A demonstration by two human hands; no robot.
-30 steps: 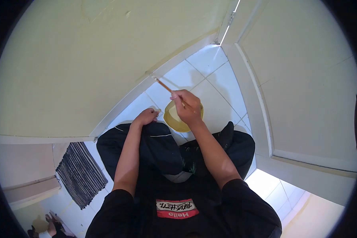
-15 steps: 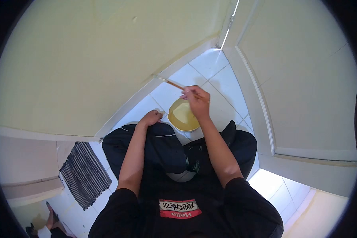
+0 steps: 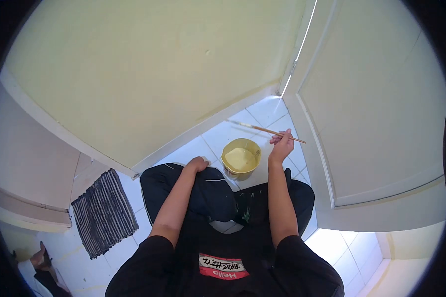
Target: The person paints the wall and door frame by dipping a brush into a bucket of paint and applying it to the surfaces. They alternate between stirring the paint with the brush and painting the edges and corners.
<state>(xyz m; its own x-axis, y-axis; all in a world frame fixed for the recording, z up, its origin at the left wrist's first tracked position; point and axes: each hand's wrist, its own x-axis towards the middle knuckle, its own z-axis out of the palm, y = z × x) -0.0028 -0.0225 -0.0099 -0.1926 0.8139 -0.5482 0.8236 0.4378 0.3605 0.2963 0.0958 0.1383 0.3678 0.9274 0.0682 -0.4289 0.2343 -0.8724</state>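
Note:
In my right hand [image 3: 282, 144] is a slim paintbrush [image 3: 270, 131] with a wooden handle, pinched by the fingers. Its pale bristle end points left toward the wall's base and looks blurred; the tip seems apart from the wall. Below the brush a yellow bucket [image 3: 255, 159] stands on the tiles, with pale yellow paint [image 3: 240, 159] inside. My left hand [image 3: 198, 164] rests at my bent knee with its fingers curled in, and nothing shows in it.
Ahead runs a pale yellow wall [image 3: 153, 64] with a skirting board [image 3: 193, 129]. A panelled door [image 3: 376, 114] stands at the right. A striped mat [image 3: 105, 215] lies on the left floor. Another person's foot [image 3: 42, 257] shows at lower left.
My right hand has moved right, taking the brush tip away from the wall's base. The view has shifted, so the bucket appears lower and further right. My left hand stays by the knee.

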